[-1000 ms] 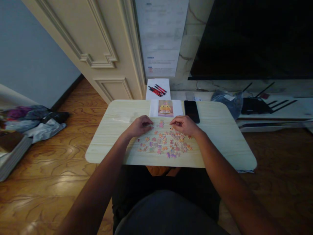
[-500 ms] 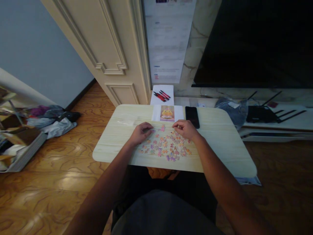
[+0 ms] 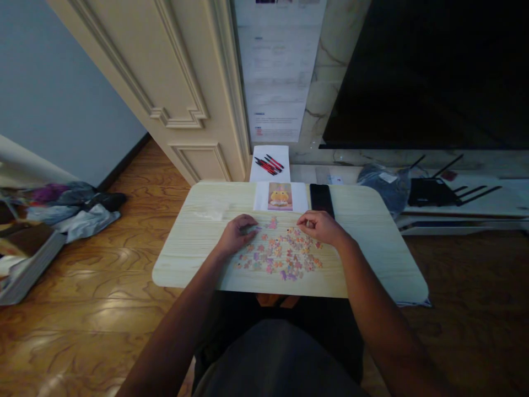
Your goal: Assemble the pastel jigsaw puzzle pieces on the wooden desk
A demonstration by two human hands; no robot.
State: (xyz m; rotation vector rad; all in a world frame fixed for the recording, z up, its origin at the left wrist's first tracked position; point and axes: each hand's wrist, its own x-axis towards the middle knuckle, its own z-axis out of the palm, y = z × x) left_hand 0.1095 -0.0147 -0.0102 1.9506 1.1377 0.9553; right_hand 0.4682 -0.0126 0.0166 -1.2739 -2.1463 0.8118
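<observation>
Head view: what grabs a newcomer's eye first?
The scatter of small pastel puzzle pieces in the middle of the pale wooden table, with the left hand and the right hand resting at its far edge, fingers curled. Just beyond lie a reference picture of a yellow figure and a black phone to its right. Red and black pens lie on white paper behind the table.

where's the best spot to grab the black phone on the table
Pinch the phone across its two long edges from above, coming from its right side. It lies flat, the picture card crowds its left edge, and the right hand sits just below.
</observation>
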